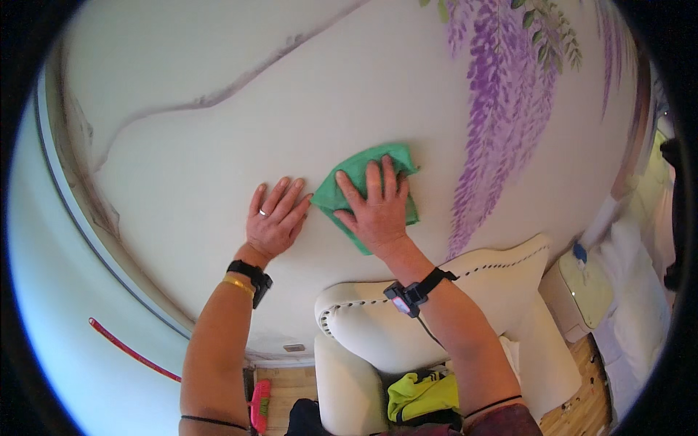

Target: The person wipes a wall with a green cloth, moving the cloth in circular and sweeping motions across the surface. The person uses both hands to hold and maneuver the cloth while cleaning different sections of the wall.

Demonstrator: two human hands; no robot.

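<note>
A green cloth (349,174) lies spread and partly folded against a pale wall (218,163) painted with a branch and purple wisteria. My right hand (379,212) presses it to the wall, fingers spread over the fabric. Just left of it, my left hand (275,220) rests palm-down on the bare wall, a ring on one finger. Its index fingertip meets the cloth's left corner; whether it pinches the fabric is hard to tell. Each wrist carries a black strap with a small device.
Below the wall stands a cream studded armchair (392,332) with a yellow-green garment (420,395) on its seat. A pale bedside cabinet (578,297) and white bedding (635,305) are at right. A pink item (260,406) sits low left; a red strip (133,351) shows further left.
</note>
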